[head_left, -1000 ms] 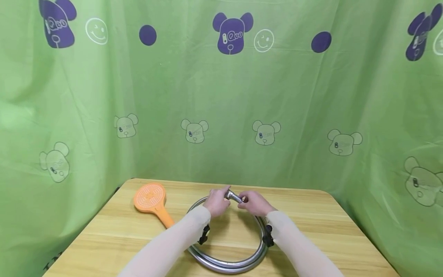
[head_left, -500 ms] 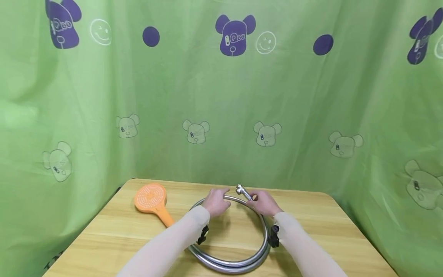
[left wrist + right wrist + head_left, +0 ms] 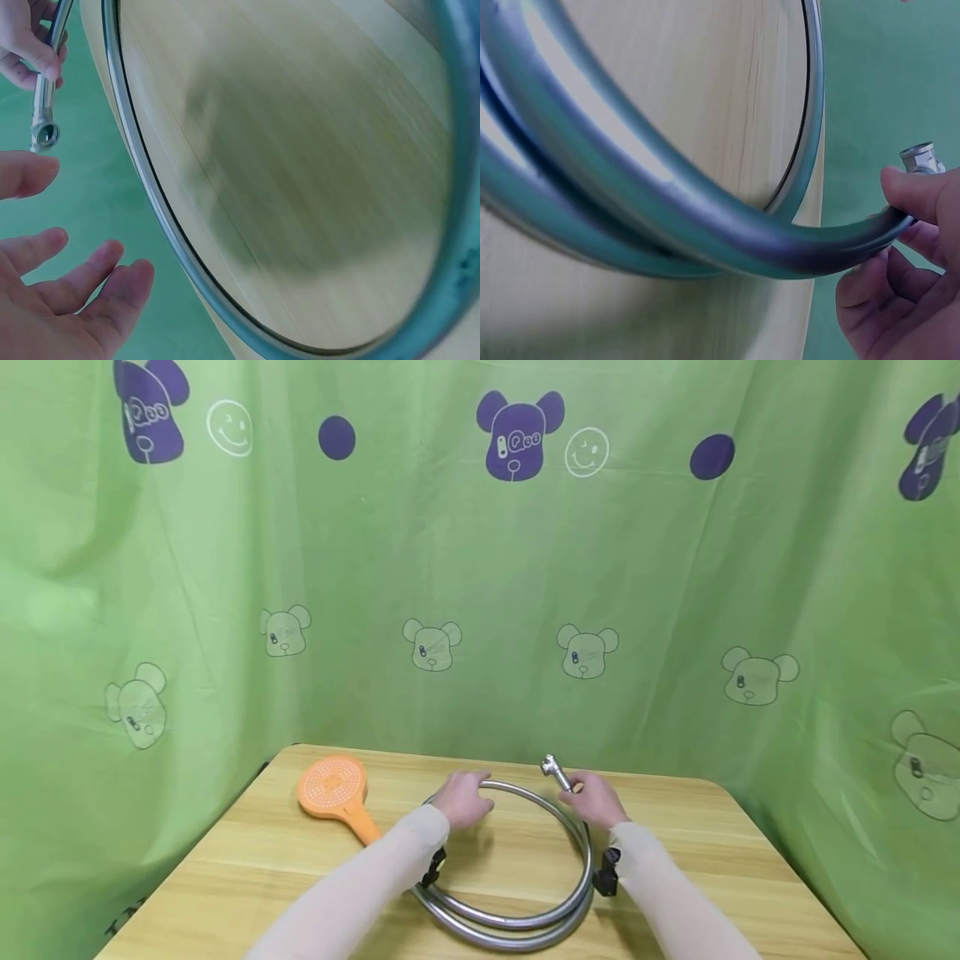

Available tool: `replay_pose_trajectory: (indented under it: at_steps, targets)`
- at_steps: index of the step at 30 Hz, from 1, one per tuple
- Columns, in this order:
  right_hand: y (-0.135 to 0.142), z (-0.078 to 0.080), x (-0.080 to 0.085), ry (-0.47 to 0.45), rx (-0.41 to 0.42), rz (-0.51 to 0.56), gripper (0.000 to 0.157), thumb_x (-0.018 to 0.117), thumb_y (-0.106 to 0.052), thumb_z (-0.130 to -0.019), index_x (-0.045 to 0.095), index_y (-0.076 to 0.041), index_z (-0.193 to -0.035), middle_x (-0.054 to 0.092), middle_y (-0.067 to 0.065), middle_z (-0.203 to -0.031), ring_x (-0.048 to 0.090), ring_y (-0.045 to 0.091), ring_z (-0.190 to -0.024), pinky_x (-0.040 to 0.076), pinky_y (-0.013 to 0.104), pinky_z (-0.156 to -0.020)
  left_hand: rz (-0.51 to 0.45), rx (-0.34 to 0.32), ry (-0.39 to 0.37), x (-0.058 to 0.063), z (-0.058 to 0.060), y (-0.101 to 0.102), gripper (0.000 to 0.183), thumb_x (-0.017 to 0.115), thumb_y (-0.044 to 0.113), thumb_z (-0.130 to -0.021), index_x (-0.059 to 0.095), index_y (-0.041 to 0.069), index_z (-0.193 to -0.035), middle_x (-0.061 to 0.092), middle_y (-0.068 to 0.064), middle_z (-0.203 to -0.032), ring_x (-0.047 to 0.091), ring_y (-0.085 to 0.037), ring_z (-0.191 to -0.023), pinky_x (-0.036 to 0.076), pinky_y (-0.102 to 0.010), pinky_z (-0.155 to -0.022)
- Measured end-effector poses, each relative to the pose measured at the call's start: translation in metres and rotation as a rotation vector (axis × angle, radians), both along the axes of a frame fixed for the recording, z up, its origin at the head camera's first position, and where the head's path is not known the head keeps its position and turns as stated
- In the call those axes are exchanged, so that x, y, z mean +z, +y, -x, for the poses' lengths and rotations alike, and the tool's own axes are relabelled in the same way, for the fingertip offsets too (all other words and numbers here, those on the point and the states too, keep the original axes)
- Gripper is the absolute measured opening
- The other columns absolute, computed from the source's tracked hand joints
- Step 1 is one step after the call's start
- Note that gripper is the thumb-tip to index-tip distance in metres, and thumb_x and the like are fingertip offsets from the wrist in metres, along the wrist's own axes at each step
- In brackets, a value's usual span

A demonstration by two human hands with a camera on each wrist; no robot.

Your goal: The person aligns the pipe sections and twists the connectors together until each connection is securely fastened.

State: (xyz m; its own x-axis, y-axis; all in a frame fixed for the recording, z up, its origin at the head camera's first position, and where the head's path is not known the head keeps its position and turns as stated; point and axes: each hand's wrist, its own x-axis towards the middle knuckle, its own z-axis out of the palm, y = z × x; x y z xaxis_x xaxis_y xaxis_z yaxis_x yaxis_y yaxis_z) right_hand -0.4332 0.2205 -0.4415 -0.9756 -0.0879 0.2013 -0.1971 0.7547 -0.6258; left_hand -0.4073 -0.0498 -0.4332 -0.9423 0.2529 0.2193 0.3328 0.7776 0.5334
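A silver shower hose [image 3: 510,945] lies coiled in loops on the wooden table. My right hand [image 3: 597,802] pinches it near one end, so that its metal end fitting [image 3: 553,767] sticks out up and to the left, raised above the table. Thumb and fingers hold the hose [image 3: 780,247] just below that fitting [image 3: 922,156] in the right wrist view. Over the coil's far left side hovers my left hand [image 3: 462,800]. The left wrist view shows this hand [image 3: 67,307] with fingers spread and nothing between them, the fitting [image 3: 45,133] close by.
An orange shower head [image 3: 332,785] rests at the left of the table [image 3: 697,852], its handle reaching toward my left forearm, which hides the end. A green curtain [image 3: 480,552] with bear prints hangs behind the table and along both sides.
The end fitting was between both hands a second ago. My left hand has let go of it, and my right hand has carried it to the right. The shower head stays put.
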Motion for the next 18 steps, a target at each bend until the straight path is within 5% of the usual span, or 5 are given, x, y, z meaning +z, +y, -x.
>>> replay_pose_trajectory:
  at_steps: [18]
  targets:
    - [0.025, 0.003, -0.013, 0.033, -0.064, -0.003, 0.021, 0.073, -0.018, -0.088, 0.07, 0.001, -0.096, 0.059, 0.006, -0.073, 0.051, 0.02, -0.066, 0.043, 0.031, -0.057, 0.043, 0.028, 0.008, -0.002, -0.005, -0.012, 0.063, 0.071, 0.021, -0.084, 0.055, 0.01, -0.144, 0.059, -0.015, -0.143, 0.048, -0.04, -0.135, 0.04, -0.056, -0.113]
